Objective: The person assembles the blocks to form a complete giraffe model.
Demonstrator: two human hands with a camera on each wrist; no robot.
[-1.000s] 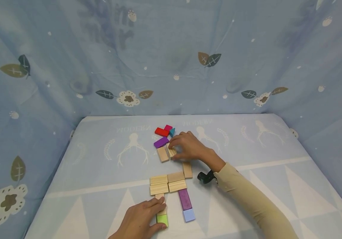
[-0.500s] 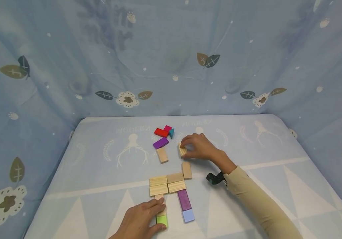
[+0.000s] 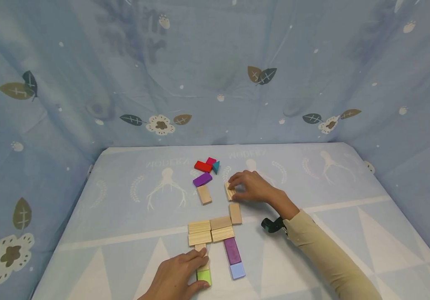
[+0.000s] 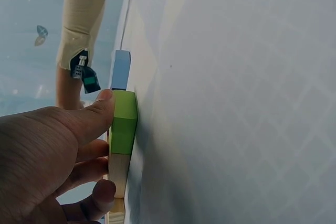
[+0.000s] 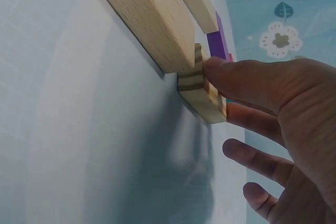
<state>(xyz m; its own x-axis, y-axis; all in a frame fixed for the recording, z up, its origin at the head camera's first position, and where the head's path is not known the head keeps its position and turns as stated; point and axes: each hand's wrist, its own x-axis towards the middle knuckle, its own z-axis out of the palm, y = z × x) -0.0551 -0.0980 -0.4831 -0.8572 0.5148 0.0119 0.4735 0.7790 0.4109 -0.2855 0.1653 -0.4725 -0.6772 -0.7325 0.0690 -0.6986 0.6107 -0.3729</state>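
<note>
My right hand [image 3: 251, 186] pinches a striped wooden block [image 3: 230, 192] between thumb and fingers, just beyond a plain wooden block [image 3: 235, 213]. In the right wrist view, the thumb [image 5: 231, 77] presses one end of the pinched block [image 5: 202, 90], close to the plain block's corner. My left hand [image 3: 179, 271] rests on a line of blocks at the front, with its thumb on a green block [image 3: 204, 276] and its fingertips over the wooden ones. In the left wrist view, that green block [image 4: 124, 121] stands in line with a wooden block [image 4: 119, 174].
Several wooden blocks [image 3: 199, 238] lie joined in the middle, with a purple block [image 3: 232, 251] and a light blue block [image 3: 237, 271] running toward the front. Farther back sit a loose wooden block [image 3: 204, 195], a violet block [image 3: 202, 179], a red block [image 3: 202, 166] and a teal triangle [image 3: 216, 167].
My right hand has carried the striped block rightward, away from the loose wooden block, then slightly nearer the plain block. My left hand has stayed in place.
</note>
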